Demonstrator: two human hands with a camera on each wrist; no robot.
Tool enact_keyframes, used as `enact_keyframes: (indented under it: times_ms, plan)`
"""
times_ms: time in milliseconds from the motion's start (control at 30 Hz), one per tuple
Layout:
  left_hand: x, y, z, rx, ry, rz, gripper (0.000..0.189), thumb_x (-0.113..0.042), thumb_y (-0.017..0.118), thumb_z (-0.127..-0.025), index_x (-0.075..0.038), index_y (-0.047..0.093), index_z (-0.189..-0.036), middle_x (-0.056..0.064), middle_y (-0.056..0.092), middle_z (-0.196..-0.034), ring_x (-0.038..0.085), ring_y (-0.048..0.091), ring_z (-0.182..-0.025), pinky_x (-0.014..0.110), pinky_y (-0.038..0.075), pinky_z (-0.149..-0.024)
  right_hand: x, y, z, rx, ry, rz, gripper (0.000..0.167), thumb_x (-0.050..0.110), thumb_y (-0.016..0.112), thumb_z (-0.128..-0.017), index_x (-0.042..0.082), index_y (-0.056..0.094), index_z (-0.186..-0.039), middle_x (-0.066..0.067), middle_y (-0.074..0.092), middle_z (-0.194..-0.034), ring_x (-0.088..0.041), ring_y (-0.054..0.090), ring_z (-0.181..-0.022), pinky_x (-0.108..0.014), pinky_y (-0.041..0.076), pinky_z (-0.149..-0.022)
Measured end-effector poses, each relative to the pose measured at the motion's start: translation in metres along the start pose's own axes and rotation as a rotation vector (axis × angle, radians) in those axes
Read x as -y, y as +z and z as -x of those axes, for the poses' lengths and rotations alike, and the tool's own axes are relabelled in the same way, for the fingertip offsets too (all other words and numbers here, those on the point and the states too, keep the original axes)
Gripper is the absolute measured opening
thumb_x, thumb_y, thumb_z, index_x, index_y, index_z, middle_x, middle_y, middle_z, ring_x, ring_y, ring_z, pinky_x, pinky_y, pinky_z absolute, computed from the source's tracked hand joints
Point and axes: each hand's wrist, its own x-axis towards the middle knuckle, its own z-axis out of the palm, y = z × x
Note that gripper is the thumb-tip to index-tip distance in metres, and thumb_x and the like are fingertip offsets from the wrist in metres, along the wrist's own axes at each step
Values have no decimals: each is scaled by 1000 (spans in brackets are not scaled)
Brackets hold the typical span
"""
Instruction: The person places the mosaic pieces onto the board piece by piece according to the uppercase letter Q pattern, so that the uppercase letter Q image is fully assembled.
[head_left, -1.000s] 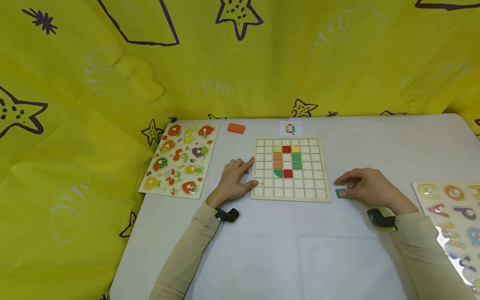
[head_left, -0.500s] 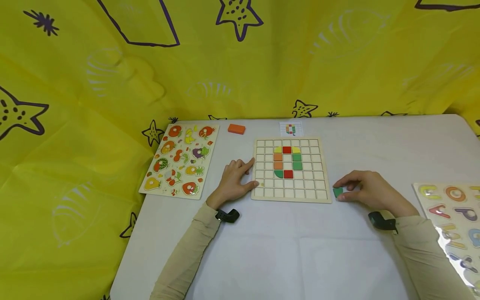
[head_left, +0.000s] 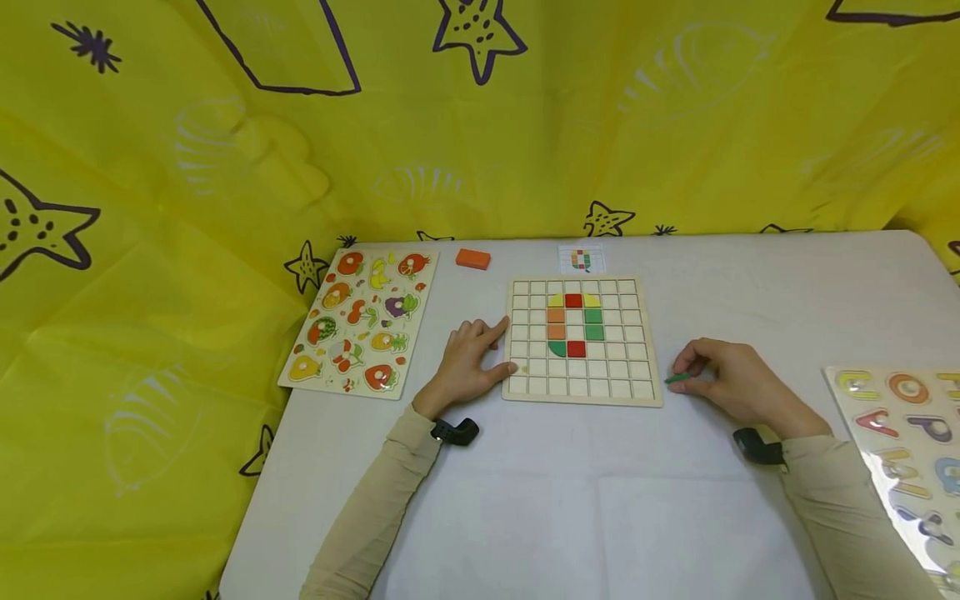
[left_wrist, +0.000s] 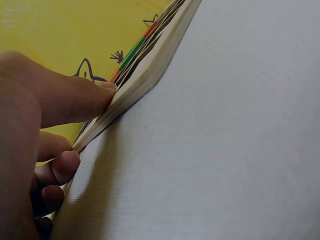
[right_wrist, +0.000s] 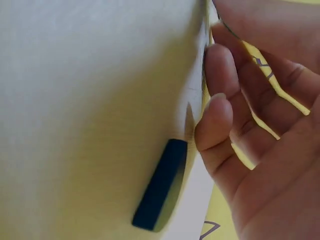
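Note:
A wooden grid board (head_left: 570, 367) lies mid-table, with red, yellow, orange and green pieces forming a ring in its cells. My left hand (head_left: 472, 362) touches the board's left edge with thumb and index finger spread apart. In the left wrist view, the thumb (left_wrist: 75, 100) presses on the board's rim and the other fingers curl beside it. To the right of the board, my right hand (head_left: 727, 379) pinches a small green tile (head_left: 678, 377), seen nearly edge-on. In the right wrist view, the fingers (right_wrist: 215, 120) partly hide what they hold.
Behind the board lies a small pattern card (head_left: 581, 258), with an orange block (head_left: 473, 259) to its left. A fruit puzzle board (head_left: 360, 325) lies at left, a letter puzzle board (head_left: 900, 442) at right. A dark blue bar (right_wrist: 160, 185) shows in the right wrist view.
My right hand has lifted the green tile off the table and turned it from face-up to nearly edge-on, beside the board. The left hand has stayed at the board's edge.

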Motion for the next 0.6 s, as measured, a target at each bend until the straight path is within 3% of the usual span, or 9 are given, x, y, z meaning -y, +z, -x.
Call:
enact_keyframes:
  times_ms: [133, 367, 600]
  plan:
    - [0, 0, 0, -4, 1, 2, 78, -34, 79, -92, -4, 49, -158, 6, 54, -99, 22, 41, -91, 36, 28, -86, 0, 1, -1, -49, -11, -7, 21, 11, 90, -83, 18, 72, -91, 8, 72, -86, 1, 58, -80, -20, 45, -69]
    - [0, 0, 0, -6, 3, -1, 78, -34, 79, -92, -4, 49, -158, 6, 53, -99, 21, 40, -90, 36, 28, -85, 2, 1, -8, -122, 31, -59, 24, 8, 88, -86, 11, 73, -105, 0, 77, -84, -1, 58, -70, -16, 44, -64]
    - [-1, -1, 0, -2, 2, 3, 79, -33, 79, -91, -4, 49, -158, 6, 53, -99, 22, 40, -90, 36, 27, -84, 9, 3, -16, -210, 7, -56, 19, 8, 86, -88, 12, 80, -106, -3, 77, -86, 1, 58, -73, -10, 44, -68]
